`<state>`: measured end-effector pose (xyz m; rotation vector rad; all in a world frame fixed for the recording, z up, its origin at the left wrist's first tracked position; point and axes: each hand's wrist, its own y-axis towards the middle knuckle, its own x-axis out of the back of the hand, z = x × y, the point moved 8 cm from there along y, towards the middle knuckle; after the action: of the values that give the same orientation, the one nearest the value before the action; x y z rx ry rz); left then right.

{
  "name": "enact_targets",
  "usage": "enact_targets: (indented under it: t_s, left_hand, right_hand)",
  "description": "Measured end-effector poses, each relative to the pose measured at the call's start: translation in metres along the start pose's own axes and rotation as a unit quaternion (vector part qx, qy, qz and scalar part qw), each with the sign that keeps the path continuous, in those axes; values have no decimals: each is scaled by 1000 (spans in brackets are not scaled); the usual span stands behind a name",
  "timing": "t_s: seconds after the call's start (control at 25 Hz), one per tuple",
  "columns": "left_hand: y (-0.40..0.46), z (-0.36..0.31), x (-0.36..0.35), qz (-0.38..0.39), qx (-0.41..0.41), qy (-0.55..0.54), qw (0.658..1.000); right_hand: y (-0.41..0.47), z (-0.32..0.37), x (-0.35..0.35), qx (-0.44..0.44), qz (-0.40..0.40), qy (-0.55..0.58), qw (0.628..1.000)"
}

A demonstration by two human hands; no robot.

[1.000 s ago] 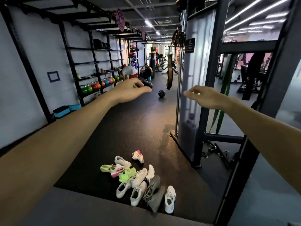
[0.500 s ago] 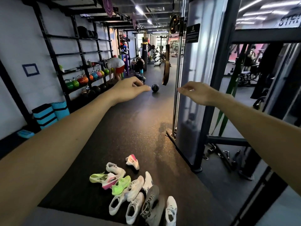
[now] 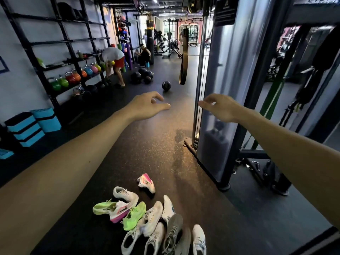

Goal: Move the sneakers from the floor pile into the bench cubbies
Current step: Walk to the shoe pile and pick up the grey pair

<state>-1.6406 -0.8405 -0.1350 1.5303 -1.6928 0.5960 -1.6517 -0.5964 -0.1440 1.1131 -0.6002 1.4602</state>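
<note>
Bare hands — left (image 3: 147, 105), right (image 3: 219, 107) — loosely open, holding nothing.

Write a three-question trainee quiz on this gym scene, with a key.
1. True or false: the left hand holds a sneaker.
2. Which shoe lies apart from the sneaker pile, farther from the camera? A) grey sneaker B) pink-and-white sneaker C) lime sneaker
3. Fill in: the right hand hovers in front of the ___ machine's column.

Key: 1 false; 2 B; 3 cable.
</note>
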Motion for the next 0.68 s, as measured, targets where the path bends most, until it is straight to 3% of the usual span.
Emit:
enact_targets:
  t_s: [0.2,0.44,0.68]
  left_hand:
    - [56,33,-27,-4,12,-12,1000]
    - [113,103,-93,32,34,9,999]
    - [154,219,-214,123,44,-17,991]
  right_hand:
    - [59,-38,-37,-14,11,-1,1000]
    - [121,-85,-132,-54,50,-5,997]
    - [131,-140,-289,-89,74,11,993]
